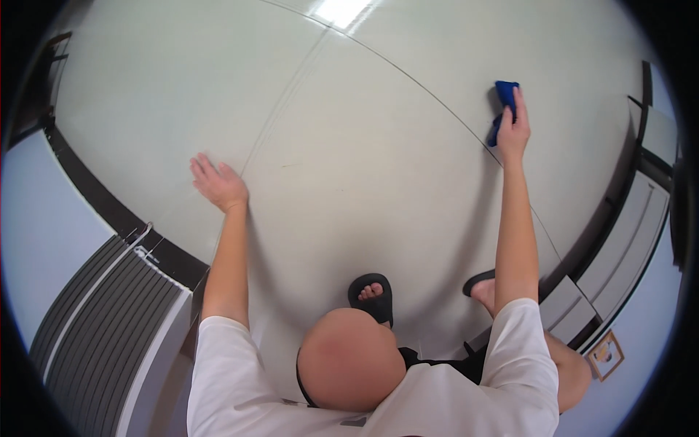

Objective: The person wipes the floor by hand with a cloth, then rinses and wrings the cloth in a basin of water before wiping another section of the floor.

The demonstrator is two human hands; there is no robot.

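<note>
A dark blue folded cloth [506, 93] rests on or just over the pale tiled floor [364, 167], at the right and far from my body. My right hand [515, 131] grips it, with one finger stretched along its right edge. Part of the cloth is hidden beneath the fingers. On the left, my left hand [220, 186] is spread with its palm toward the floor, holding nothing. Whether its palm presses on the tile, I cannot tell.
My sandalled feet, one in a black sandal [371, 295], stand near my bent knee. A grey ribbed, white-sided unit [109, 320] is at left. Drawers [619, 255] line the right wall beside a small framed picture [605, 355]. Dark skirting [102, 193] edges the floor.
</note>
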